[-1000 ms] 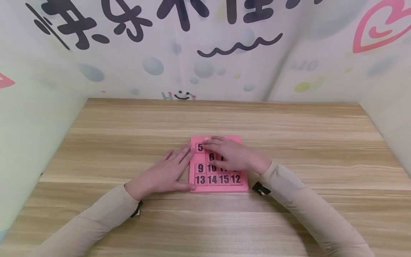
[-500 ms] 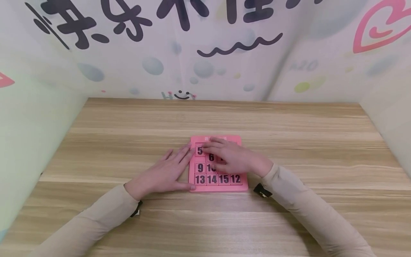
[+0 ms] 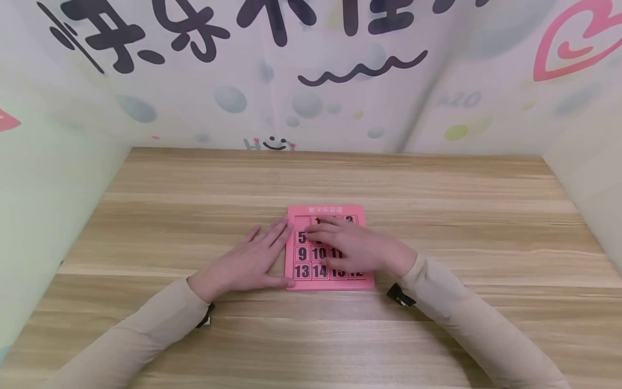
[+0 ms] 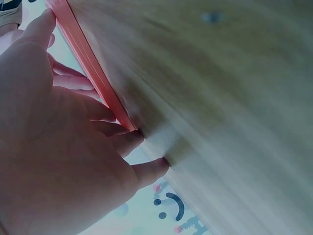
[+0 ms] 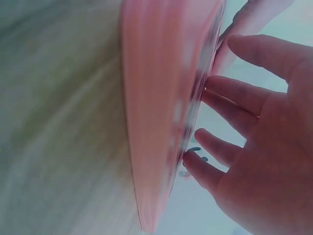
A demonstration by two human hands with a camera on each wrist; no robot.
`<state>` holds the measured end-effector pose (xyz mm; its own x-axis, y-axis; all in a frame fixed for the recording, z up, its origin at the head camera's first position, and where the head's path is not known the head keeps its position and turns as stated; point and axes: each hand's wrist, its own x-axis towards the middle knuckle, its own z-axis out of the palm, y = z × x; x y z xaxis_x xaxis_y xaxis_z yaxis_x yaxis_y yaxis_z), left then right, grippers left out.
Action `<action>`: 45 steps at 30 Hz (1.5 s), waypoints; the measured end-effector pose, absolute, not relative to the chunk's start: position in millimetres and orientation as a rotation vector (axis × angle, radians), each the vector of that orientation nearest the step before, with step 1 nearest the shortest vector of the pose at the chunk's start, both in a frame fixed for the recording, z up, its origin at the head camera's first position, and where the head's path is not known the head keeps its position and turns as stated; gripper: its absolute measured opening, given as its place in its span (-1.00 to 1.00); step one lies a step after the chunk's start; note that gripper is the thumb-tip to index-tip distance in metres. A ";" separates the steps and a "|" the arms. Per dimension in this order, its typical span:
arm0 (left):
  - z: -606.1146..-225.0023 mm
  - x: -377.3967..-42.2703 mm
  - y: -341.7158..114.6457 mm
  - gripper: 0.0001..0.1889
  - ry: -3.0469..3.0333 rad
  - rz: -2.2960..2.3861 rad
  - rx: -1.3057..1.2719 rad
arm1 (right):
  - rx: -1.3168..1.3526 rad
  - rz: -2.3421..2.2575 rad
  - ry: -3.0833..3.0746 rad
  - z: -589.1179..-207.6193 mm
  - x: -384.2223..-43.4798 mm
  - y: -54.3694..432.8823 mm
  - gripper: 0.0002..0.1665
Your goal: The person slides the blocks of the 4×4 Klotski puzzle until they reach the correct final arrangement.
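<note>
A pink number sliding puzzle [image 3: 330, 285] lies flat on the table with black-numbered tiles in its frame. My left hand [image 3: 243, 265] rests along the frame's left side, its thumb at the near left corner and its fingers at the upper left edge. The left wrist view shows the outer fingers touching the table beside the pink edge [image 4: 85, 56]. My right hand [image 3: 362, 246] spreads over the puzzle and covers several tiles, a fingertip on the 5 tile [image 3: 301, 237]. In the right wrist view those fingers [image 5: 205, 176] reach the tile face. The top left slot is vacant.
The wood-grain table [image 3: 311, 335] stretches around the puzzle. A white printed backdrop [image 3: 340, 119] rises along its far edge, with pale side panels at left and right. Dark straps [image 3: 401, 295] sit at both wrists.
The 5 tile has slid toward me from the top left slot into the second row, under my right fingertip. The right hand has shifted slightly nearer; the left hand stays put.
</note>
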<state>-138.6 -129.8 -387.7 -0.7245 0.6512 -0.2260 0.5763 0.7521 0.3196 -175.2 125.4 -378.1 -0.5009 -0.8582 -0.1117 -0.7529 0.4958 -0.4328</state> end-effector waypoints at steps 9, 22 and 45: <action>-388.2 -138.9 -129.5 0.12 2.630 0.302 0.957 | -1.372 -0.531 2.430 -378.7 -176.4 133.5 -0.33; -388.3 -139.6 -129.9 0.12 2.641 0.297 0.963 | -1.315 -0.623 2.465 -376.8 -182.6 150.6 -0.33; -387.3 -139.5 -129.1 0.11 2.633 0.307 0.962 | -1.309 -0.560 2.488 -381.5 -183.8 152.9 -0.32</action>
